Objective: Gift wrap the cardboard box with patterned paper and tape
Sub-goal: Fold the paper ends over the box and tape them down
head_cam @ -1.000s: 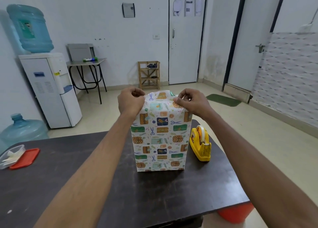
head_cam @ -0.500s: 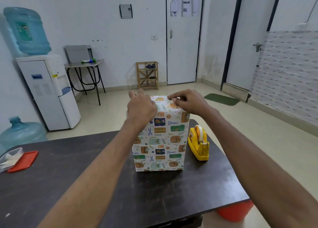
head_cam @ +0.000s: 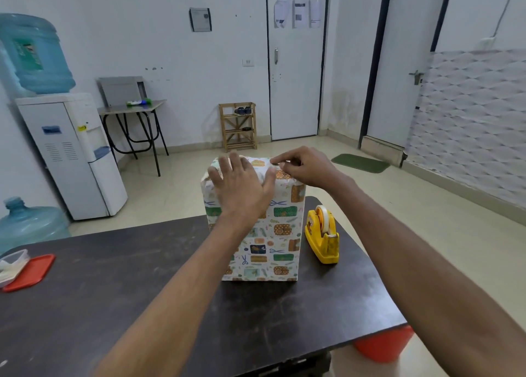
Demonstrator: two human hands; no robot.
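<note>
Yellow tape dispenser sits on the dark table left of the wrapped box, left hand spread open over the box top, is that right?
Not quite. The head view shows the yellow tape dispenser on the dark table to the right of the box wrapped in patterned paper, not the left. The left hand is spread open over its top.

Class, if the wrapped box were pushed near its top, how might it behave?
Probably tips before sliding: the wrapped box stands tall on its small end. Its surface looks smooth, so the flat left hand might slip on it.
</note>
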